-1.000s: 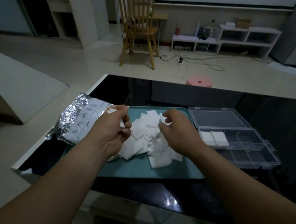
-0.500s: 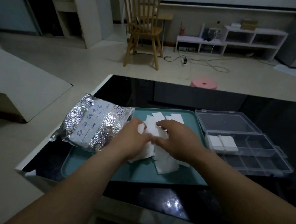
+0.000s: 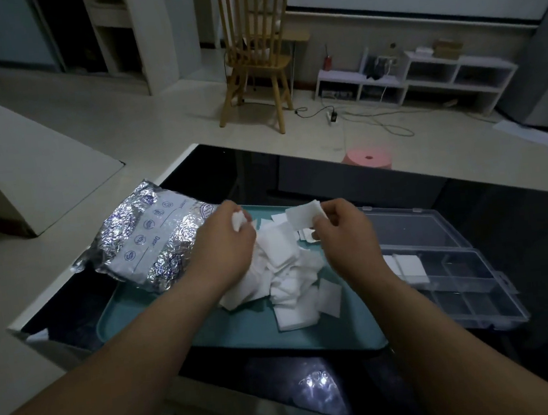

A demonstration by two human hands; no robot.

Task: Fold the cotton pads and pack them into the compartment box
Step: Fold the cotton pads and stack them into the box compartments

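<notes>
Fingers (image 3: pixel 325 218) on the right hand (image 3: pixel 343 237) are pinched shut on one short edge of a cotton pad (image 3: pixel 302 216), holding it up just right of centre frame, above the loose pile (image 3: pixel 285 267) on the teal tray (image 3: pixel 231 330). The left hand (image 3: pixel 226 246) is curled around a small scrunched pad (image 3: pixel 238 218), so both hands have something in them.

The lifted pad's long axis runs roughly left to right across the frame, tipped up a bit at the right. Its free end points left, toward the other hand.

What I'd worry about from where I'm standing:
- it's only gripped at one edge, so the floppy free end could sag and the fold would come out crooked
- the left hand is already busy with that wad, so it may be clumsy grabbing the free end
- the pile is messy and spreads toward the lower edge of the tray, so a careless wrist could sweep some onto the dark counter (image 3: pixel 522 232)
- the foil bag (image 3: pixel 154 240) hangs over the tray's left edge and crowds that hand

The compartment box (image 3: pixel 460 289) sits open just right of the tray with a couple of folded pads (image 3: pixel 409 265) in one slot. A loose fold could spring open in there.
</notes>
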